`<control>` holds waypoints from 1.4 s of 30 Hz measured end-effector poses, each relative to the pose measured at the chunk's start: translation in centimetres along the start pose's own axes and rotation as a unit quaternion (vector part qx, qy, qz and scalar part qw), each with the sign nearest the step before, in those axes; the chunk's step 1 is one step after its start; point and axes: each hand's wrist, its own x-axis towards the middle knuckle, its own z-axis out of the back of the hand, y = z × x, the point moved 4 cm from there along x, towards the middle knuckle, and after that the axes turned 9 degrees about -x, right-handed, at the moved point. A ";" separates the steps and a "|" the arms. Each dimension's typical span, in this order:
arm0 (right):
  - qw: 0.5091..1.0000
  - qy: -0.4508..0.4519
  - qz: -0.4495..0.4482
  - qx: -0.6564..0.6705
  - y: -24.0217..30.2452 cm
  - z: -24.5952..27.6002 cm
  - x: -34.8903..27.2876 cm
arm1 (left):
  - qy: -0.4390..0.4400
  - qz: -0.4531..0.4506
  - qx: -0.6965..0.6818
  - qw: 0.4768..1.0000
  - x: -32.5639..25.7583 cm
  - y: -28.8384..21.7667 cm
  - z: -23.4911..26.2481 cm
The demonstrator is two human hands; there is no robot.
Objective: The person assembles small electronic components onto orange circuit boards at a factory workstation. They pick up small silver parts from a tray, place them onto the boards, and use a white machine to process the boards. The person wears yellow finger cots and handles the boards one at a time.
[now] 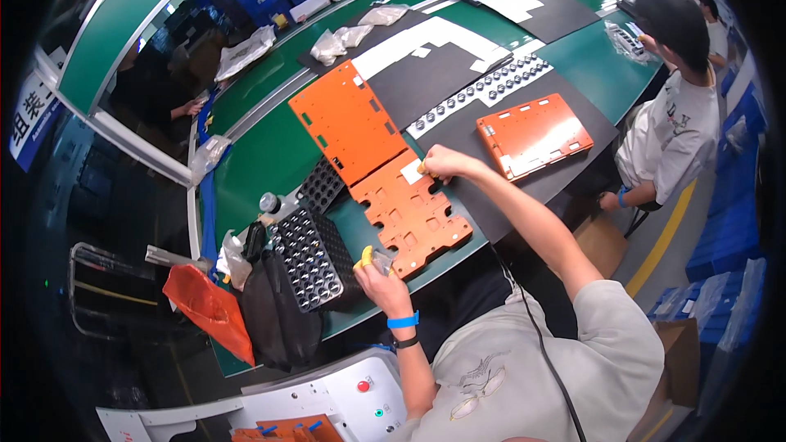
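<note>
An orange molded plate (413, 217) with notched edges and square recesses lies at the table's front edge. A flat orange panel (344, 123) with slots adjoins its far side. My left hand (381, 285), with yellow finger covers, is closed around a small clear plastic bag (382, 261) by the plate's near left corner. My right hand (446, 163) is closed in a pinch at the plate's far right edge, beside a white patch (413, 172). What its fingertips grip, if anything, is hidden.
Left of the plate stands a black rack (307, 258) of metal-topped cells, near an orange bag (209, 311). To the right sit a closed orange case (536, 135) and rows of small black round parts (483, 90). A co-worker (671, 115) stands at the far right.
</note>
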 end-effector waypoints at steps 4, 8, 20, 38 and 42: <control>0.990 -0.123 0.049 -0.054 -1.6 0.6 -0.8 | 0.013 -0.017 -0.008 1.000 0.4 -0.3 -0.5; 0.922 -0.348 0.171 -0.019 -0.1 -0.3 -10.5 | 0.014 -0.030 0.007 0.999 -0.2 0.6 0.2; 0.794 -0.413 0.015 0.445 -19.7 6.5 -18.3 | 0.096 -0.039 -0.048 0.993 0.2 1.1 -0.2; 0.717 -0.411 0.121 0.550 -27.7 15.1 -14.0 | 0.098 -0.106 -0.041 0.989 -1.1 -1.5 3.5; 0.752 -0.387 0.167 0.506 -30.3 17.6 -15.8 | 0.085 -0.138 -0.057 0.985 -1.7 -1.5 4.1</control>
